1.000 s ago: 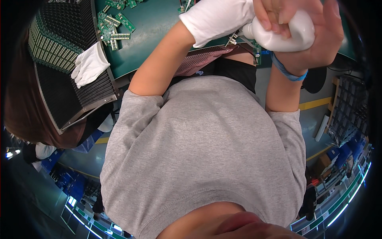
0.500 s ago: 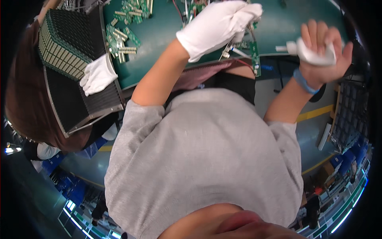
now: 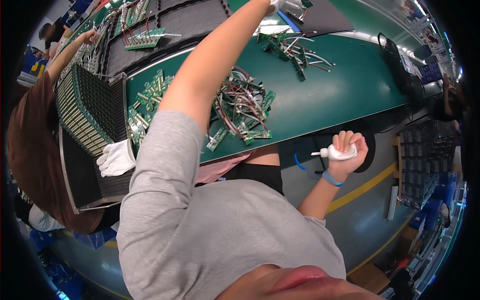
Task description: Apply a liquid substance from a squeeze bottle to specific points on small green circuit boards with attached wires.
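Right grip point(image 3: 351, 164) is closed around a squeeze bottle point(image 3: 340, 155) past the surface's point(image 3: 320, 102) near edge; left grip point(image 3: 276, 4), cut off, cannot be judged, its arm point(image 3: 200, 77) obstructing view beside wired circuit boards point(image 3: 245, 112).

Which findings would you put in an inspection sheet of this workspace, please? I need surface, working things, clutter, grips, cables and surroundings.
Surface: green tabletop, partly bare at right.
Working things: white squeeze bottle with thin nozzle; wired circuit boards in a loose pile.
Clutter: white glove lying on a black ridged tray.
Grips: left hand gloved, cut by the top edge, grip unclear; right hand bare, grip closed around the bottle.
Cables: red and white wires tangled among the boards.
Surroundings: co-worker in brown at left; yellow floor stripe at right.
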Demonstrator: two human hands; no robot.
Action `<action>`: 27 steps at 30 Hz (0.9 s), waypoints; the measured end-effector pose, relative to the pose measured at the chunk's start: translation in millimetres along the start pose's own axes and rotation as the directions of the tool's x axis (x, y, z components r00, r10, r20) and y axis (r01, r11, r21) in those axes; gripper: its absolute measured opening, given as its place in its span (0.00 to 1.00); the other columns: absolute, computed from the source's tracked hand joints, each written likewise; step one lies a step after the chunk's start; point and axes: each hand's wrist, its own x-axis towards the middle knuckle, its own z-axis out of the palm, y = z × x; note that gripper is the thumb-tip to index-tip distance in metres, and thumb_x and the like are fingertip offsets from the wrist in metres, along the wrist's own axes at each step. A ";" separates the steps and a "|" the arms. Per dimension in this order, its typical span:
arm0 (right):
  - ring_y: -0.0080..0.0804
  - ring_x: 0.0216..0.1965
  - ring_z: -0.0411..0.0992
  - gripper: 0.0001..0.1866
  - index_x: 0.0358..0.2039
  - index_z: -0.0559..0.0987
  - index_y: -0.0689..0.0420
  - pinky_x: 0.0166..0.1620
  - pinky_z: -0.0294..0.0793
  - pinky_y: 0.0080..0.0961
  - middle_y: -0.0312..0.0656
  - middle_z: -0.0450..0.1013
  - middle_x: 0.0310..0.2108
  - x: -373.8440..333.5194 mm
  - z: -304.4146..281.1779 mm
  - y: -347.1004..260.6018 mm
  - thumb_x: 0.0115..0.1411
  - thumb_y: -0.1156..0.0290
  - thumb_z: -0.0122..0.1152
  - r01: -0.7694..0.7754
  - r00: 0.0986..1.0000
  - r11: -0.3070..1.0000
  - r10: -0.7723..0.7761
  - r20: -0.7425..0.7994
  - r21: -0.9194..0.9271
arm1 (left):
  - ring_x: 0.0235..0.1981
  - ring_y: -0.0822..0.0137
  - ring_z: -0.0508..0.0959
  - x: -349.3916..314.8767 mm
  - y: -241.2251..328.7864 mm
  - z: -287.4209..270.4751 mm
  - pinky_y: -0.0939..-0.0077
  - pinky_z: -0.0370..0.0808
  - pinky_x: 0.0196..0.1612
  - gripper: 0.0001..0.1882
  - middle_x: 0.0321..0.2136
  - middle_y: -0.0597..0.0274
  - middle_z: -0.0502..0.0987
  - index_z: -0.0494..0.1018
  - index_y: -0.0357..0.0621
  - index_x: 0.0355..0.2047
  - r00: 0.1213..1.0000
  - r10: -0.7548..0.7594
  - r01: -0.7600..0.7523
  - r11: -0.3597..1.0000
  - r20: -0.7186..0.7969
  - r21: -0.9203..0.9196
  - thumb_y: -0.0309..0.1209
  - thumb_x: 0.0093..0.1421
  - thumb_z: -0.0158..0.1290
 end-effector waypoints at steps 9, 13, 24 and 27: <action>0.24 0.15 0.51 0.19 0.19 0.66 0.58 0.20 0.54 0.20 0.36 0.54 0.12 -7.7 -11.3 8.1 0.62 0.61 0.37 -0.031 0.997 0.999 0.029 -0.072 -0.027 | 0.60 0.49 0.56 17.2 -5.7 -8.8 0.67 0.51 0.62 0.49 0.59 0.37 0.53 0.43 0.30 0.61 0.985 0.074 0.053 0.724 -0.153 0.688 0.62 0.55 0.37; 0.25 0.20 0.52 0.22 0.24 0.68 0.57 0.29 0.58 0.25 0.34 0.53 0.16 -1.8 -17.5 16.4 0.60 0.49 0.42 -0.143 0.974 0.989 0.148 -0.173 0.046 | 0.27 0.72 0.72 -17.1 -11.7 -69.6 0.77 0.72 0.28 0.25 0.29 0.63 0.72 0.70 0.39 0.40 0.975 -0.050 -0.018 0.953 0.215 0.303 0.50 0.54 0.53; 0.27 0.27 0.57 0.12 0.31 0.65 0.57 0.34 0.60 0.24 0.37 0.57 0.23 -6.6 9.3 46.3 0.54 0.65 0.54 -0.378 0.892 0.841 0.443 -0.092 0.387 | 0.22 0.70 0.70 -174.1 -69.9 -150.6 0.79 0.67 0.22 0.26 0.32 0.58 0.75 0.72 0.40 0.43 0.863 -0.470 0.398 0.408 -0.185 0.821 0.49 0.54 0.51; 0.26 0.26 0.57 0.10 0.31 0.66 0.56 0.32 0.60 0.24 0.36 0.58 0.22 -10.9 12.8 44.3 0.55 0.64 0.53 -0.452 0.881 0.821 0.473 0.029 0.349 | 0.14 0.74 0.61 -173.0 -106.7 -173.3 0.76 0.58 0.15 0.24 0.15 0.68 0.62 0.72 0.38 0.29 0.823 -0.505 0.496 0.416 -0.260 0.762 0.51 0.54 0.51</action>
